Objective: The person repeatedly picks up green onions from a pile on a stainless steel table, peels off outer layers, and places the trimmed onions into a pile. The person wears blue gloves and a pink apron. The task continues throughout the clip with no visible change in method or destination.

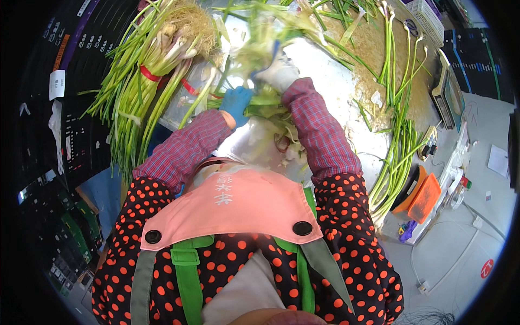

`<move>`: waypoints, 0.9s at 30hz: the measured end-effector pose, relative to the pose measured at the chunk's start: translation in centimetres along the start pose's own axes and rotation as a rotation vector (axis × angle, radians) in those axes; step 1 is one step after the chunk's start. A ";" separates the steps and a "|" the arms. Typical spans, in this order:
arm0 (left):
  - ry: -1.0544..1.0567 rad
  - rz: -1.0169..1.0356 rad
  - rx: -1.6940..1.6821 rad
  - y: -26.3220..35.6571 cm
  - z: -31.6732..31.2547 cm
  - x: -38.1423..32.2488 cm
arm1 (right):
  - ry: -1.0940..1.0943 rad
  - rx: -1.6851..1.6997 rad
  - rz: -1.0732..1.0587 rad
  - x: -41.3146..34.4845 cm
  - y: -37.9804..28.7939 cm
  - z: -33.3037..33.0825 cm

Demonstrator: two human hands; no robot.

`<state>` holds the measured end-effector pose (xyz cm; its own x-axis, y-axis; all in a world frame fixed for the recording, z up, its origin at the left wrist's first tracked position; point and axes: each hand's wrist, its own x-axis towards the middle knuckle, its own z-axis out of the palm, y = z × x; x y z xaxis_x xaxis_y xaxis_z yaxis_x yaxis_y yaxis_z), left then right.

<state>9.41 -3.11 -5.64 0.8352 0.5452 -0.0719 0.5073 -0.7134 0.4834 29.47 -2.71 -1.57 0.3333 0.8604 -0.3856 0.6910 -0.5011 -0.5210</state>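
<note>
My left hand, in a blue glove, is closed around green stalks near the table's front edge. My right hand, in a whitish glove, is up and to the right of it, beside a motion-blurred mass of stalks and leaves. A blue strip shows at its fingers; blur hides what it grips. At the left lies a large bundle of long green stalks with pale bulbs and a mat of roots, tied with red tape.
Loose bulbed stalks lie along the table's right side. Peelings litter the metal tabletop. Scissors and a white plastic basket are at the far right. A scale-like device and an orange container stand at the right edge.
</note>
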 end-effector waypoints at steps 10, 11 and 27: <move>-0.007 0.073 0.025 3.0 -6.9 -4.9 | -0.119 -0.067 -0.208 -1.3 -0.1 0.5; 0.061 0.111 0.023 2.4 -8.3 -6.2 | -0.136 -0.141 -0.222 -1.5 -0.2 0.2; 0.555 -0.274 0.190 -6.8 -12.5 -12.5 | -0.420 -0.887 -0.479 -13.0 -4.5 3.0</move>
<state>-7.18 0.42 2.88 0.4620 0.8289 0.3155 0.7579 -0.5537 0.3449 20.12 -11.90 3.52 -0.2231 0.7634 -0.6061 0.9634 0.2677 -0.0175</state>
